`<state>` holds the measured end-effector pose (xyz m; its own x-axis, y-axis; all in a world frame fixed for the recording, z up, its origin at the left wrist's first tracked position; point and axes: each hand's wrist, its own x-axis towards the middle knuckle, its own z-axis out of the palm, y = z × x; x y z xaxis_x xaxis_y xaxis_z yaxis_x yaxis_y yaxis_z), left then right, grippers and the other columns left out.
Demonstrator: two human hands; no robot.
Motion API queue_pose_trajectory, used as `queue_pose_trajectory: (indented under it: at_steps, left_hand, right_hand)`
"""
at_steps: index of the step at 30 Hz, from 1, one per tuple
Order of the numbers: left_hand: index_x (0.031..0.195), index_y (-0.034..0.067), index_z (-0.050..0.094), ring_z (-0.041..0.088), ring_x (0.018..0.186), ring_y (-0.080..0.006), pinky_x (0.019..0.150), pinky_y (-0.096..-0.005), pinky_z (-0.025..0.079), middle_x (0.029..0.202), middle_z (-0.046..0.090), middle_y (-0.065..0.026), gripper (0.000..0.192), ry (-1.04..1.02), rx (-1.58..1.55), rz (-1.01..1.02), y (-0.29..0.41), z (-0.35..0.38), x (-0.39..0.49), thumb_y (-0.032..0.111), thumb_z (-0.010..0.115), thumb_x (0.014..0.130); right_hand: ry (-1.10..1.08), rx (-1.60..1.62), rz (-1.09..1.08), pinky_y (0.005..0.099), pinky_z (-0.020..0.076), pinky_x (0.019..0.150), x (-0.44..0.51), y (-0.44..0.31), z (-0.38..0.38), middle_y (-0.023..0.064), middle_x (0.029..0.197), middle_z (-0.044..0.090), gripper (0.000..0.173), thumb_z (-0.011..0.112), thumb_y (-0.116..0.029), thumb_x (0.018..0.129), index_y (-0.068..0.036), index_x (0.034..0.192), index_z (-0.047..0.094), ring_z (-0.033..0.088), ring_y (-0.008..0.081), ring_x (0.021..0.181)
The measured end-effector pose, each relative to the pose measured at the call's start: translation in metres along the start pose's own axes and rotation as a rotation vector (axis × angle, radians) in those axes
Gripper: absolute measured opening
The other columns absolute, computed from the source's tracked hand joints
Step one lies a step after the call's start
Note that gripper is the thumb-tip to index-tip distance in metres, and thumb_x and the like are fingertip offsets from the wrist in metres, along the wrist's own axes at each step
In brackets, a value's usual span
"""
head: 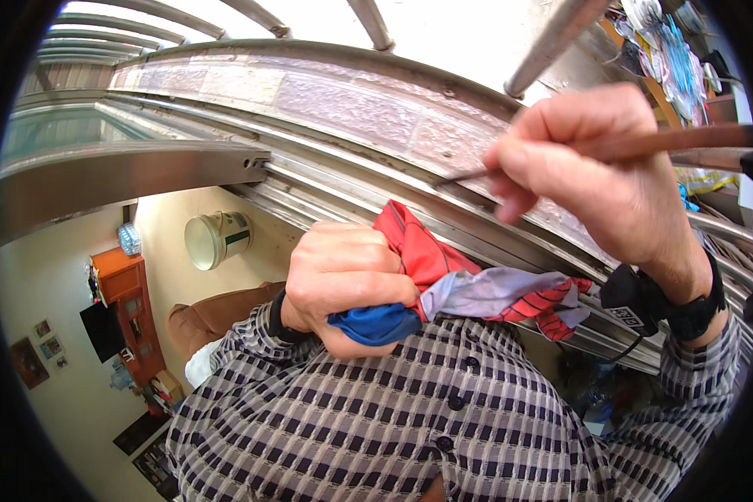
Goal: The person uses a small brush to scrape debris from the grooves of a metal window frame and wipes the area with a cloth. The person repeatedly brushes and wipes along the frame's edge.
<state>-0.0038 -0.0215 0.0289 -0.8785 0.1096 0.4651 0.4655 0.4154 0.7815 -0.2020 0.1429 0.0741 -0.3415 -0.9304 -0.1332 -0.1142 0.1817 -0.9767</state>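
Observation:
My left hand [348, 285] is closed around a bunched cloth [423, 251] in red, blue and pale grey, with dark lines on its red parts. One end of the cloth hangs out to the right, in front of my shirt. In my right hand [577, 163] is a slim tool with a brown handle [684, 139], which looks like wood. Its thin dark tip [464, 179] points left and lies over the metal sliding-window track [351, 182]. Motion blurs this hand, so I cannot tell whether the tip touches the track.
Beyond the track runs a stone-tiled ledge [345, 110] with metal bars [555, 47] above it. A metal-framed window sash [132, 182] stands at the left. Indoors are a white bucket [216, 238], a brown sofa [219, 314] and a wooden cabinet [135, 307]. Assorted items [681, 63] lie outside, upper right.

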Motion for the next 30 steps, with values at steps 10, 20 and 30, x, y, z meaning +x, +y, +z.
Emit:
queue_pose_trajectory:
  at_steps: [10,20,30]
  left_hand:
    - [0.073,0.002,0.064,0.054,0.048,-0.0228,0.044,-0.0297,0.041,0.061,0.057,-0.0085,0.029,0.111,0.050,-0.091,0.003,-0.022,-0.004,0.009,0.071,0.046]
    - [0.073,0.001,0.063,0.058,0.051,-0.0229,0.048,-0.0295,0.044,0.062,0.059,-0.0083,0.025,0.117,-0.072,-0.135,0.000,-0.015,-0.002,0.006,0.071,0.050]
    - [0.067,0.003,0.060,0.058,0.053,-0.0237,0.054,-0.0296,0.046,0.060,0.058,-0.0082,0.018,0.254,-0.149,-0.298,0.001,-0.032,-0.032,0.000,0.068,0.051]
  right_hand:
    - [0.076,-0.009,-0.413,0.0230,0.0464,0.051,0.126,0.008,0.078,0.0060,0.059,0.061,0.020,0.058,-0.010,0.085,0.006,0.075,0.065,0.058,0.0094,0.056]
    - [-0.177,0.185,-0.221,0.0301,0.0572,0.052,0.161,0.008,0.064,0.0149,0.062,0.064,0.023,0.051,-0.008,0.081,0.009,0.068,0.060,0.066,0.0219,0.054]
    - [-0.183,-0.041,-0.151,0.0234,0.0541,0.052,0.097,0.012,0.031,0.0094,0.062,0.064,0.022,0.056,-0.012,0.084,0.005,0.073,0.065,0.067,0.0146,0.057]
